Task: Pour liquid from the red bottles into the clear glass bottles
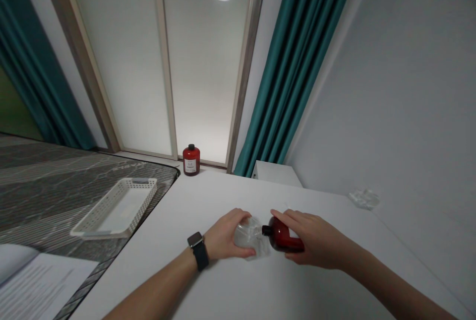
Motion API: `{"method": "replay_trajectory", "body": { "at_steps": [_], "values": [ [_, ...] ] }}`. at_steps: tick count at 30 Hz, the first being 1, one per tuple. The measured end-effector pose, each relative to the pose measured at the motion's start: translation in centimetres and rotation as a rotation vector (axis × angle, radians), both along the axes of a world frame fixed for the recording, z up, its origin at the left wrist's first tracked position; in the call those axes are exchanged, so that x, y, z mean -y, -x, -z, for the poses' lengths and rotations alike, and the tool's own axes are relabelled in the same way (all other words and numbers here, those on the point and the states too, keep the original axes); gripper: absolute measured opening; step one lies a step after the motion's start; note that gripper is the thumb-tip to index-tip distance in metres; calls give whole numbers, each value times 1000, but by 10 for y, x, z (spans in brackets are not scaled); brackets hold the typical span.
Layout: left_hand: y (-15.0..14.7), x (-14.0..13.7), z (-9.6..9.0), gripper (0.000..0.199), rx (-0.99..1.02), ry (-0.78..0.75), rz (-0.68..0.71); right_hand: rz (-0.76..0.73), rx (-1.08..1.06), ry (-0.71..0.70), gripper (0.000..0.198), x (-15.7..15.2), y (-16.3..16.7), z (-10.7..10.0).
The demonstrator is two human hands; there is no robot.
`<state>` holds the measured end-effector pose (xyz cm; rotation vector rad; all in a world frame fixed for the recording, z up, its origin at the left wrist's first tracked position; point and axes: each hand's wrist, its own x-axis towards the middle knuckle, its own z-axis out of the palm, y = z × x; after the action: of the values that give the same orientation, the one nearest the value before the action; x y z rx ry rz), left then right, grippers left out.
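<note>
My left hand (232, 235), with a dark watch on its wrist, is closed around a crinkled clear plastic bag (251, 234). My right hand (312, 238) grips a dark red bottle (279, 235) that lies tilted on its side, its black cap pointing left at the plastic. Part of a white label shows beside my right fingers. The cap end meets or overlaps the edge of the plastic; I cannot tell whether it is inside. Both hands are above the white table (223, 290).
Another red bottle (191, 161) with a black cap stands upright at the table's far left corner. More crumpled clear plastic (364, 199) lies by the right wall. To the left are a white perforated basket (80, 228) and an open book (48, 285) on a dark striped surface.
</note>
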<state>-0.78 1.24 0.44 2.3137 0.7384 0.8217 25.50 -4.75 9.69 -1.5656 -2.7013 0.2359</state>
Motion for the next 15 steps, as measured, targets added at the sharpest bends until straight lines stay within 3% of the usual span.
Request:
{"method": "replay_trajectory", "body": {
  "at_steps": [15],
  "values": [
    [0, 0, 0, 68, -10, -18, -3, -5, 1, 1, 85, 1, 2, -3]
  ]
}}
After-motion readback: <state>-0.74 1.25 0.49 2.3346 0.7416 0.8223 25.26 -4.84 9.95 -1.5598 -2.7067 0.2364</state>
